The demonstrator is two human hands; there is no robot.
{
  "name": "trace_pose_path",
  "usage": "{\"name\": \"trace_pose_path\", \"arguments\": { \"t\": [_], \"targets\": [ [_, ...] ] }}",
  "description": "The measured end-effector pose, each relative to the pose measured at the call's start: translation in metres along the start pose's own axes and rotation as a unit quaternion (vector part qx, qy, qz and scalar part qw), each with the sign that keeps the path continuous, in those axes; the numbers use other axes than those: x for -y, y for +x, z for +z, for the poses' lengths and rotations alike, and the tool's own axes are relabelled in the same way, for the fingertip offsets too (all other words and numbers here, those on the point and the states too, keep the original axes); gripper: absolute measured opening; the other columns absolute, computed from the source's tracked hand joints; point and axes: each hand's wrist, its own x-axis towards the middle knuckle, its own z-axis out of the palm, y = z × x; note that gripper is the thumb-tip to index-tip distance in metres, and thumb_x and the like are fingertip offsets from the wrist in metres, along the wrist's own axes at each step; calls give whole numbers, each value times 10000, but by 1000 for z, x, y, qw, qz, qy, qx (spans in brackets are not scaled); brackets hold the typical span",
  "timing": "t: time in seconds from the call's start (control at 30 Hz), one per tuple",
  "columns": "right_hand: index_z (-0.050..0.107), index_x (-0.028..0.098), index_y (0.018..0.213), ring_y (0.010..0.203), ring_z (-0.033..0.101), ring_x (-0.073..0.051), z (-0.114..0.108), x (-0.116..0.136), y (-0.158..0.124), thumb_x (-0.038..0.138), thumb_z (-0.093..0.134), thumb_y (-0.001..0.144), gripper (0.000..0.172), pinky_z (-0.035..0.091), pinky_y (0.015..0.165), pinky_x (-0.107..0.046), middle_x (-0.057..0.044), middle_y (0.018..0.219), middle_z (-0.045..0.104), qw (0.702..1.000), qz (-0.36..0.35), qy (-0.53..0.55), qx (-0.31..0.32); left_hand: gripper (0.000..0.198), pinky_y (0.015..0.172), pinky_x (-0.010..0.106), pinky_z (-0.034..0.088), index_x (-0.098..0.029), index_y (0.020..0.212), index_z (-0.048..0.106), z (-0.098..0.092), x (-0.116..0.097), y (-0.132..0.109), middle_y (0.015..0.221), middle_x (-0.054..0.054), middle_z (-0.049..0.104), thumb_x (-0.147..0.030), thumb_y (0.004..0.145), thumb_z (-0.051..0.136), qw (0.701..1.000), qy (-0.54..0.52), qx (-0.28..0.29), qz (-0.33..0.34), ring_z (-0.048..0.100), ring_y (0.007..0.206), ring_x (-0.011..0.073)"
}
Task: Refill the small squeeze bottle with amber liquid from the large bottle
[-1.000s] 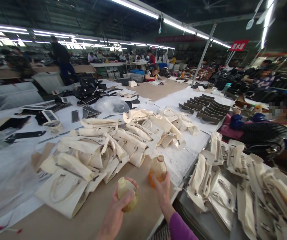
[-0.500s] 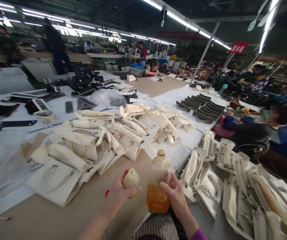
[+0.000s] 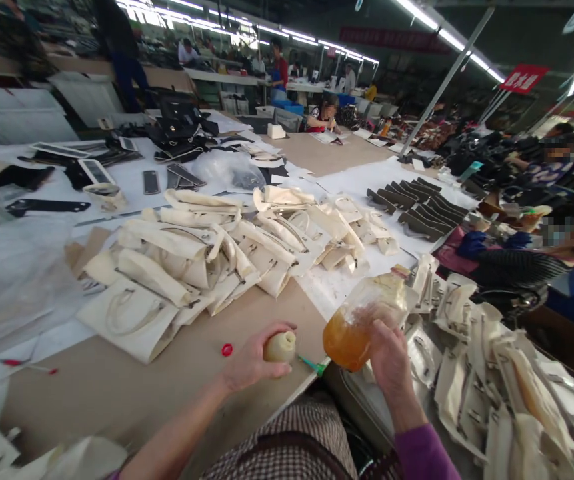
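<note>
My left hand is wrapped round a small cream squeeze bottle, its uncapped mouth facing up and to the right. In my right hand is a large clear plastic bottle partly filled with amber liquid. That bottle is tilted, neck up and to the right, with the liquid at its lower left. The two bottles are apart. On the table near my left hand lie a red ring cap and, at the table's edge, a green nozzle.
Cream handbags are heaped across the table ahead, and more bags stand at the right. Dark strips lie in rows farther back. A co-worker sits at the right. Clear plastic film covers the left.
My right hand has tipped the large bottle from upright and moved it right, away from the small bottle. My left hand has turned the small bottle's mouth rightward. The camera view has shifted.
</note>
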Motion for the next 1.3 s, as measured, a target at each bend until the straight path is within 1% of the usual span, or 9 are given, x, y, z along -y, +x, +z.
{"name": "trace_pose_path", "arguments": {
  "t": [0.1,0.3,0.43,0.57,0.63,0.77,0.9,1.0,1.3],
  "targets": [
    [728,211,1029,953,674,-234,8,12,7,427,777,704,393,517,914,-404,-42,982,753,1000,-16,-8,-6,570,1136,419,352,-217,1141,627,6,18,7,1374,80,553,-199,604,818,993,108,32,40,500,1297,299],
    [719,222,1080,955,672,-203,2,32,4,503,710,775,414,538,909,-378,-24,1006,737,997,-48,-35,-43,601,1068,457,444,-250,1107,669,48,73,20,1530,81,453,-290,535,848,929,287,231,41,539,1287,372],
    [713,211,1059,915,690,-225,-23,39,-11,495,777,728,441,571,845,-372,-47,997,747,993,-57,-85,-60,639,1056,433,445,-231,1130,657,69,80,24,1315,89,614,-251,526,861,965,203,158,53,582,1200,319],
    [683,191,1033,820,719,-267,-52,48,-40,351,931,534,579,607,698,-342,-76,926,768,983,-29,-168,-64,645,1070,422,412,-252,1203,657,62,43,29,1243,65,589,-346,611,895,992,41,79,89,555,1182,280],
    [645,214,1149,875,723,-265,-65,53,-55,411,912,569,668,615,733,-320,-65,1005,769,959,-19,-279,-56,640,1111,428,364,-272,1207,679,58,19,33,1310,70,515,-376,618,907,990,17,78,113,495,1254,292],
    [583,218,1288,972,707,-249,-96,70,-71,515,788,719,674,595,806,-273,-63,1130,739,831,-137,-538,17,658,1083,432,376,-290,1205,699,62,-13,39,1240,58,492,-387,595,925,987,49,107,111,498,1206,286],
    [507,199,1390,1080,672,-273,-120,101,-69,313,602,864,547,565,881,-330,-104,1241,686,616,-344,-694,144,705,1013,403,419,-272,1188,680,80,-18,36,1208,38,551,-286,536,948,992,-5,97,83,532,1158,274],
    [462,165,1431,1067,652,-266,-120,129,-69,203,520,889,547,521,899,-360,-104,1205,690,493,-400,-751,179,720,901,355,460,-243,1147,630,94,-19,30,1102,7,631,-155,499,931,997,-33,73,14,586,1028,236],
    [368,106,1508,1136,560,-318,-104,175,-91,262,441,994,542,377,1003,-449,-147,1234,660,352,-418,-813,201,652,631,248,439,-215,1086,629,121,-19,32,932,-17,645,-170,500,911,987,-97,107,-74,573,790,168]
  ]
}}
